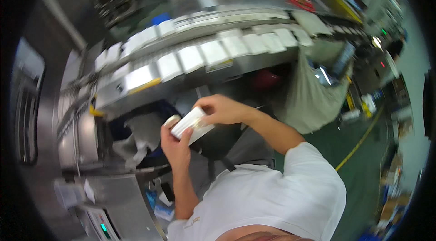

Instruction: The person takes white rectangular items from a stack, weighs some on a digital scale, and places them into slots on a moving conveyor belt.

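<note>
White pack [185,124] in the left hand [176,145] and the right hand [221,109], just below the conveyor [252,62]

The near edge of the conveyor passes above the hands in a long curve, and a dark gap lies between this metal and the fingers. At the right, a pale cloth bag [302,98] hangs from the conveyor side, near the right forearm [274,132]. At the left, a grey cloth [145,132] is near the left hand. Further right there is green floor [324,143] with a yellow line [361,141].

The white pack is over the lap, in front of the white shirt [272,191]. It is box-like, with straight edges, and stands tilted, its upper end turned toward the conveyor. The left hand pinches its lower left part, the thumb on the near face. The right hand bends its fingers over the upper right part. Because of blur, I cannot tell if it is one piece or several layers. Similar white packs [190,58] lie in two rows on the conveyor.
</note>
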### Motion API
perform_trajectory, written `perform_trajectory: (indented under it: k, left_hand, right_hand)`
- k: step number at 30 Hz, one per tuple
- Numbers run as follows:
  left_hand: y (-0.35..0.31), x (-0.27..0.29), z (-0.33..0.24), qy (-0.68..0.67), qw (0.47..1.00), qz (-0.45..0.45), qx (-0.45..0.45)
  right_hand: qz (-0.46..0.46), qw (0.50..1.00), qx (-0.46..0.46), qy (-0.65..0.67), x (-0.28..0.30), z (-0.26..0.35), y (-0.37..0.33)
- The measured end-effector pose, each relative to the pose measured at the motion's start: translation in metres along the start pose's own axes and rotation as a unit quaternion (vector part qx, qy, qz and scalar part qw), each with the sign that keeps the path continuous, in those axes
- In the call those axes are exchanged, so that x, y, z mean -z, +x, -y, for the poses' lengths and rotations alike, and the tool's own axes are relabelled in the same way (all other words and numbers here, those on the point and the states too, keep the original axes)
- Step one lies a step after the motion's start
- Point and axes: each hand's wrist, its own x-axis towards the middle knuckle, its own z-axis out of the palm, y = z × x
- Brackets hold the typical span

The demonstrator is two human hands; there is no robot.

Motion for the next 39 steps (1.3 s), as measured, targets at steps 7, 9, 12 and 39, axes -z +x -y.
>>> perform_trajectory:
  k: [7,9,12,39]
  left_hand:
    - [0.020,0.014,-0.009,-0.111,0.994,0.009,-0.014]
    - [0.012,0.031,0.006,-0.124,0.992,-0.025,0.004]
    - [-0.014,0.046,0.047,-0.106,0.993,-0.028,0.051]
    - [-0.108,0.027,0.043,0.021,0.989,0.074,0.124]
  right_hand:
    - [-0.065,0.996,-0.016,0.057,0.016,0.021,0.049]
    - [-0.101,0.992,-0.070,-0.012,0.041,0.042,0.101]
    - [-0.136,0.987,-0.014,0.085,0.074,0.036,0.192]
    - [-0.106,0.988,0.053,-0.094,0.004,-0.005,-0.019]
